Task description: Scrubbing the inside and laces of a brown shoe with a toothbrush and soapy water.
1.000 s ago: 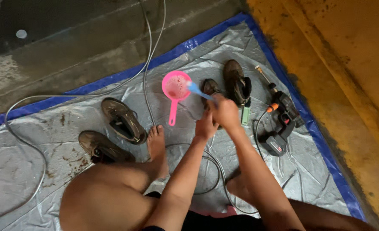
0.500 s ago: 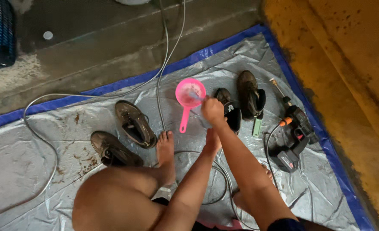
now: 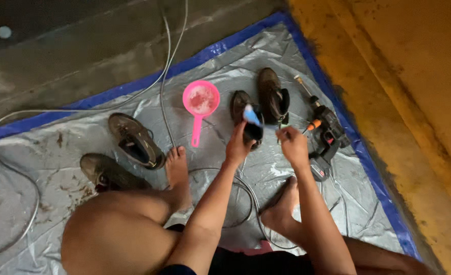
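My left hand (image 3: 238,145) reaches forward over a dark brown shoe (image 3: 243,109) and grips a small brush with a light blue head (image 3: 252,116), which points up over the shoe's opening. My right hand (image 3: 292,145) hovers just right of that shoe with its fingers curled and pinched together; whether anything is in them is unclear. A second brown shoe (image 3: 272,94) lies beside the first. A pink long-handled scoop (image 3: 201,99) holding cloudy liquid sits to the left of both.
Two more worn shoes (image 3: 136,140) (image 3: 106,173) lie on the left of the silver tarp (image 3: 62,219). A black and orange cordless drill (image 3: 327,137) rests near my right hand. Grey cables (image 3: 167,66) loop across the tarp and the concrete. My bare feet (image 3: 177,170) rest on the tarp.
The brush has left the pink scoop and moved right to the dark shoe. My right hand has come away from the scoop towards the drill side.
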